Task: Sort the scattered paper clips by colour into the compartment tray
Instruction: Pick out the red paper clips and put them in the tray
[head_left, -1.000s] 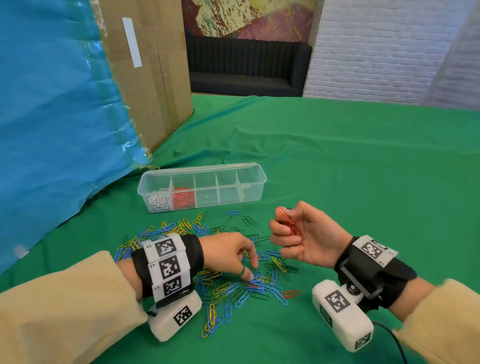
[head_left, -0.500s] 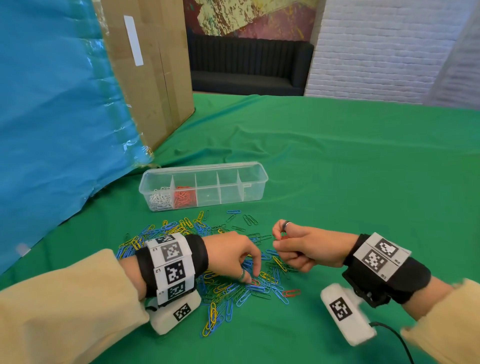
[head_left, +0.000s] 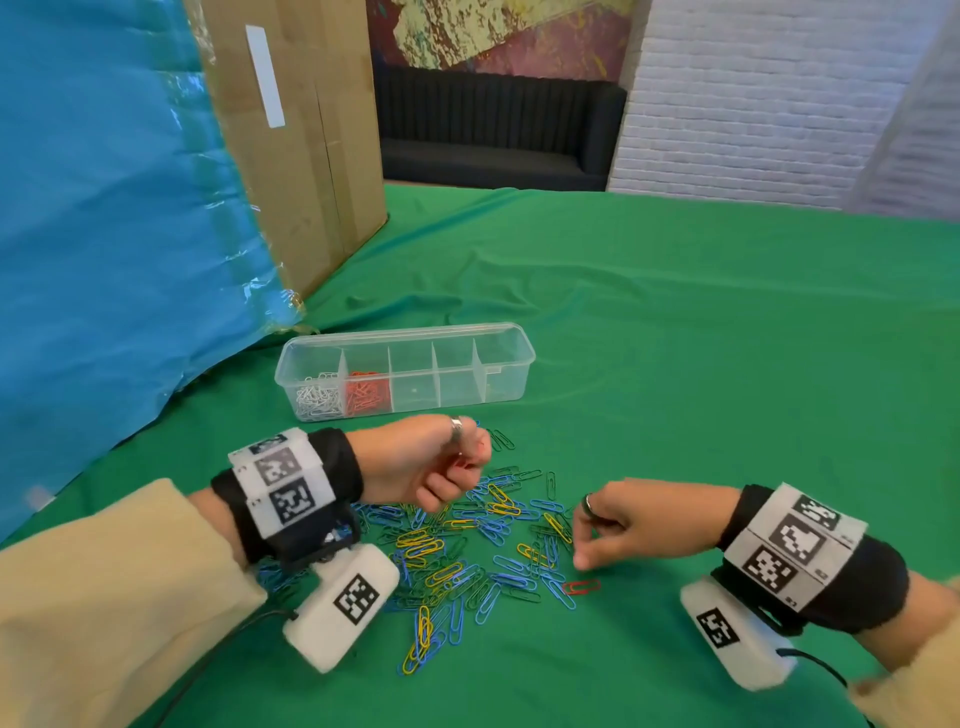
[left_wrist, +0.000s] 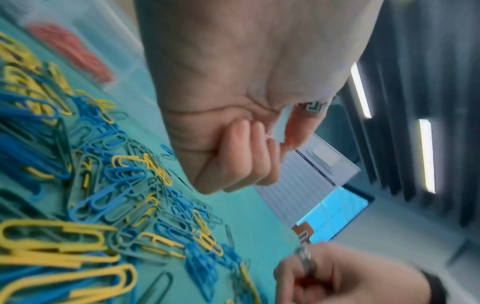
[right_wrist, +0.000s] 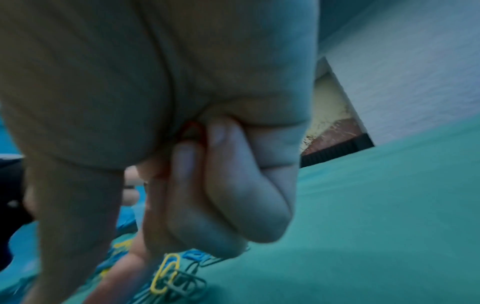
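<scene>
Red clips (head_left: 464, 464) now pinched in raised left hand (head_left: 427, 466); right hand (head_left: 631, 524) lowered, fingers curled over red.

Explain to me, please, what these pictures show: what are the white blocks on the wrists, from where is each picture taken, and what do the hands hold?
No machine works here: a person sorts with two bare hands. The white blocks under the wrists are small cameras; the black-and-white squares on the bands are printed markers. The wide picture comes from a camera on the head. The two close, blurred ones look along each hand.

On the green tablecloth lies a pile of blue, yellow and dark green paper clips, with one loose red paper clip at its edge. Behind stands a clear plastic compartment tray; white clips fill its leftmost compartment, red ones the next.

The left hand is raised, curled round red clips. The right hand reaches down near the loose red clip; its wrist view shows red clips tucked under its curled fingers.
</scene>
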